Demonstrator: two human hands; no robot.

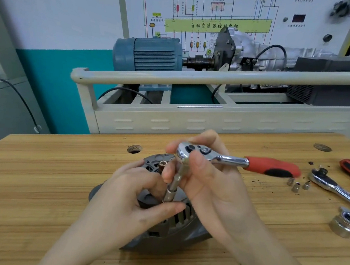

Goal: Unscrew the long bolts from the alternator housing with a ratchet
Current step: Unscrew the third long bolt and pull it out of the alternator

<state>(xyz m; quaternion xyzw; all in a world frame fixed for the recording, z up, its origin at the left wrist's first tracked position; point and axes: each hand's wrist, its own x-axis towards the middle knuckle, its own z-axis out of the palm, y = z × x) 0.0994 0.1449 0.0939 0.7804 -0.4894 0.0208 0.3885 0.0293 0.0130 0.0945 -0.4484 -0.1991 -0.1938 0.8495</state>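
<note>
At frame centre, the alternator housing (167,223) lies on the wooden surface (37,172); left hand (134,194) pinches the socket, right hand (206,178) grips the ratchet (202,154) head. Seating looks underway; next, swing the handle.

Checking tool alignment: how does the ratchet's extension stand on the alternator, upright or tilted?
Tilted. The extension leans from the ratchet head down-left to the alternator, between both hands.
</note>
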